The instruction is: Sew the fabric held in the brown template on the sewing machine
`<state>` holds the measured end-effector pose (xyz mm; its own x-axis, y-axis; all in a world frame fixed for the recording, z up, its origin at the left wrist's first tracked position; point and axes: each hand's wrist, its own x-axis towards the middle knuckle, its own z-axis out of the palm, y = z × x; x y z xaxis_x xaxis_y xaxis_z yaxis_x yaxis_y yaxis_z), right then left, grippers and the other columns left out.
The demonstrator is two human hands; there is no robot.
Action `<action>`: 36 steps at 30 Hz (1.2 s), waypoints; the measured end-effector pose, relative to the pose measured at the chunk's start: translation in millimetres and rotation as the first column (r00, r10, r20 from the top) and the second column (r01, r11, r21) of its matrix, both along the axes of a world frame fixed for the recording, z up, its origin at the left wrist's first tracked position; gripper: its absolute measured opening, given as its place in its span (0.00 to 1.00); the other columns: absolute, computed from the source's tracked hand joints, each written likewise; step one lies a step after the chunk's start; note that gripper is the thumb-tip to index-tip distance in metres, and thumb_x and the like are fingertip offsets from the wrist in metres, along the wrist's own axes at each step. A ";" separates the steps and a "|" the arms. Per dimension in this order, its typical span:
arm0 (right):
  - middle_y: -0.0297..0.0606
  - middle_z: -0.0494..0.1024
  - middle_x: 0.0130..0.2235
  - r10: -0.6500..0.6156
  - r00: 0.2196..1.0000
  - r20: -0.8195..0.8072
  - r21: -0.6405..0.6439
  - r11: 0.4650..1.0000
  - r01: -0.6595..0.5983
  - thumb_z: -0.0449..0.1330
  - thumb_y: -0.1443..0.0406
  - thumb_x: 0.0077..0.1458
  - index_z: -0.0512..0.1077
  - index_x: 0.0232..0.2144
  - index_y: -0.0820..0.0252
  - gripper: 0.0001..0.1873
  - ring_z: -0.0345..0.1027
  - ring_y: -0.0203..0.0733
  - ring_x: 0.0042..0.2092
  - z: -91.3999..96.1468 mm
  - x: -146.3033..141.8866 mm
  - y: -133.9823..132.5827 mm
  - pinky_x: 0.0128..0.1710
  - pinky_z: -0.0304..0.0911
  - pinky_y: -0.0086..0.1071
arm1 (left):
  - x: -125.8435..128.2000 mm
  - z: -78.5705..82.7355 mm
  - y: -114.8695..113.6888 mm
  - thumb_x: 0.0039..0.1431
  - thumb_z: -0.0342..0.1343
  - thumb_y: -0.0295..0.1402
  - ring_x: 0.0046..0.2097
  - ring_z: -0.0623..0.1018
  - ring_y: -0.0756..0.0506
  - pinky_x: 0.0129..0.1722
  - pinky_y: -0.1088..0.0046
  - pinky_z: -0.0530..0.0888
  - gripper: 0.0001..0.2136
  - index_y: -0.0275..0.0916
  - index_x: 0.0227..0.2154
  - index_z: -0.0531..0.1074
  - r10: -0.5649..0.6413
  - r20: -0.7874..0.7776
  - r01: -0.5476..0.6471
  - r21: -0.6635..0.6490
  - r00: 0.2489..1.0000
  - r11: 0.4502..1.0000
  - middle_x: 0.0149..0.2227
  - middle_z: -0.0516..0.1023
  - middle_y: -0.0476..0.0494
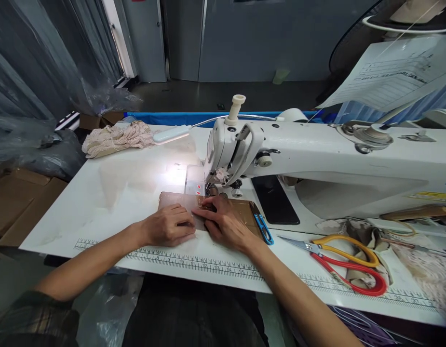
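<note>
A thin, see-through pale fabric [177, 200] lies over a flat brown board [247, 211] just in front of the sewing machine's needle area. My left hand [170, 225] is closed, its curled fingers at the fabric's near part; the fingertips are partly hidden. Resting with its fingers apart, my right hand [226, 220] presses on the fabric and board close to the presser foot [211, 190]. Blue thread snips [262, 226] lie at the board's right end, beside my right hand. The sewing machine [230, 144] stands directly behind both hands.
A lit lamp [172, 135] shines on the white table [81, 207]. Bundled beige lace [117, 139] lies at the back left. To the right are a black phone [275, 200], large scissors [347, 260] and fabric scraps [421, 265]. A printed ruler [194, 262] runs along the front edge.
</note>
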<state>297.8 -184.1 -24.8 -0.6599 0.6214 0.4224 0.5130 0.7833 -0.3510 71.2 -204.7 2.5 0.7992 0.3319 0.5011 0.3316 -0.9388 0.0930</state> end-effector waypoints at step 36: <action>0.47 0.67 0.46 0.035 0.999 -0.015 -0.035 0.999 -0.035 0.51 0.70 0.60 0.72 0.52 0.57 0.20 0.65 0.48 0.48 -2.3 16.7 9.7 0.48 0.69 0.48 | 1.2 -10.1 1.1 0.55 0.54 0.24 0.31 0.75 0.48 0.31 0.69 0.72 0.06 0.35 0.24 0.71 -0.065 -0.007 0.065 0.099 0.998 0.993 0.34 0.80 0.43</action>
